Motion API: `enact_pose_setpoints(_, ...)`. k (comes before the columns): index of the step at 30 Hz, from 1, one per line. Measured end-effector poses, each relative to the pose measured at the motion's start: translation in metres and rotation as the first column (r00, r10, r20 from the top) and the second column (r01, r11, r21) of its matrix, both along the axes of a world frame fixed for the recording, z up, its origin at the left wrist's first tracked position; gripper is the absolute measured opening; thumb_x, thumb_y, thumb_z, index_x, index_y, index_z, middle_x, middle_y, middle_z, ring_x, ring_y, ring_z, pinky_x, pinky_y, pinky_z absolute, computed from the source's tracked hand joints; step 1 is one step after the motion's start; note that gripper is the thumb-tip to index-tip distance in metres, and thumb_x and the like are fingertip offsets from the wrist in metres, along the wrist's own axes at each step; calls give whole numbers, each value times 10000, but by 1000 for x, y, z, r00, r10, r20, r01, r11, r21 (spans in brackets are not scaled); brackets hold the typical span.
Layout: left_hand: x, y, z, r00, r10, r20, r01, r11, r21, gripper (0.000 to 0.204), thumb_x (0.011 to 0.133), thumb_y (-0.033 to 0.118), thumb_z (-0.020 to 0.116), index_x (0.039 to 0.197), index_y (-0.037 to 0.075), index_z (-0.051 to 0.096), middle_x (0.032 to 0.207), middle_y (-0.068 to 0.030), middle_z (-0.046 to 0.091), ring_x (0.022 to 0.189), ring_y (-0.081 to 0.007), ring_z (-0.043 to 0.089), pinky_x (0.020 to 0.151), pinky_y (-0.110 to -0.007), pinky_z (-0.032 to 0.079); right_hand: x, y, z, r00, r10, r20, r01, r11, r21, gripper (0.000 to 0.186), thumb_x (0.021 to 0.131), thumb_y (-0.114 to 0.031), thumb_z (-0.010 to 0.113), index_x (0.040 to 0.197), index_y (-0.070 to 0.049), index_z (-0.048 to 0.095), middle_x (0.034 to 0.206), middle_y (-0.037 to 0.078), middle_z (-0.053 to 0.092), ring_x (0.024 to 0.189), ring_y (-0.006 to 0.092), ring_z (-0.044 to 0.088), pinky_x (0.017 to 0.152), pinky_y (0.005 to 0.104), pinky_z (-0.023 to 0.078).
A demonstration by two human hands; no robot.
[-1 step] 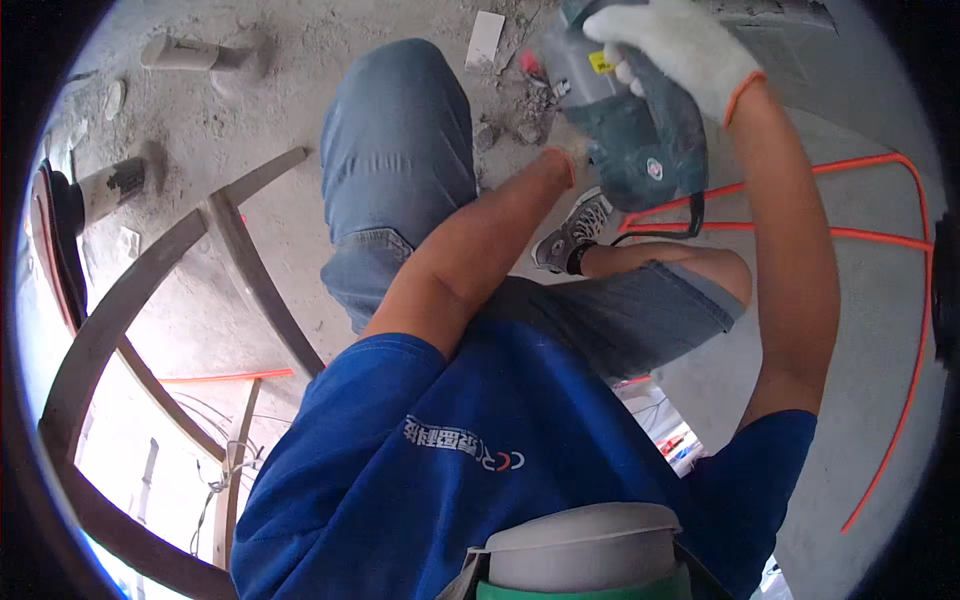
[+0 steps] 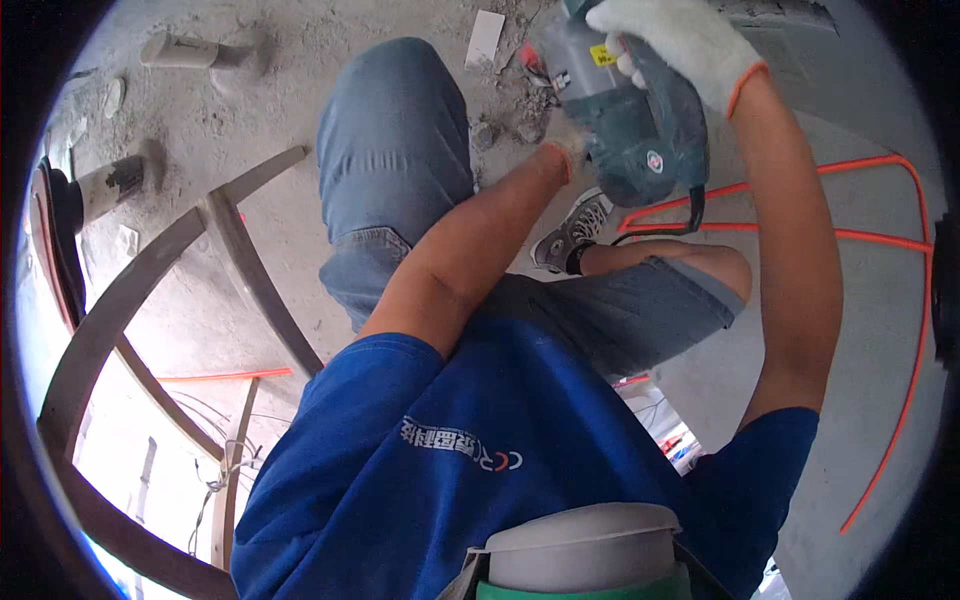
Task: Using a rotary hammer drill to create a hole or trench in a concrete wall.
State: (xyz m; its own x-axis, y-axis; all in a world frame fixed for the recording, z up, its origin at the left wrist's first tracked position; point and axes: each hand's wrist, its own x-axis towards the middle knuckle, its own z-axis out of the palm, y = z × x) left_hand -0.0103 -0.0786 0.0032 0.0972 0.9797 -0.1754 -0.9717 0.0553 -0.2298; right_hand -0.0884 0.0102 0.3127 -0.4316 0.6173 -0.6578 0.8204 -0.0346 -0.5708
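Note:
A dark green hammer drill (image 2: 625,125), with a dusty body and a yellow label, is at the upper right. My right hand (image 2: 685,45), in a white glove with an orange cuff, is closed round the top of its handle. My left forearm reaches up to the drill's near left side. Only the glove cuff of my left hand (image 2: 562,158) shows; the drill's body hides the fingers. The working tip of the tool cannot be made out. Broken rubble (image 2: 530,115) lies on the concrete by the drill's left side.
An orange hose or cable (image 2: 870,235) bends across the floor on the right. Pipe stubs (image 2: 180,52) stick up at the upper left. A wooden frame (image 2: 250,270) stands at my left. My shoe (image 2: 575,235) is just below the drill. A white tile piece (image 2: 485,40) lies near the rubble.
The drill has shifted very slightly, with my right hand still on its handle. My left forearm has moved a little, too. Nothing was let go.

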Motion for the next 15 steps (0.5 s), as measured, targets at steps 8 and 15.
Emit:
enact_pose_setpoints(8, -41, -4, 32, 886, -204, -416, 92, 958, -273, 282, 976, 149, 556, 1244, 68, 578, 1212, -101, 648, 1083, -243, 642, 940, -426, 526, -45, 34, -42, 998, 35, -46, -40, 991, -124, 213, 838, -175, 624, 848, 36, 650, 721, 161, 633, 594, 251, 604, 555, 383, 505)
enact_pose_setpoints(15, -38, 16, -14, 899, -164, -406, 83, 974, -209, 309, 958, 182, 612, 1246, 75, 581, 1215, -92, 645, 1078, -251, 639, 940, -441, 517, -87, 42, -60, 990, 106, 92, -100, 993, -62, 218, 798, -155, 639, 871, 50, 646, 731, 170, 616, 561, 263, 583, 543, 383, 494)
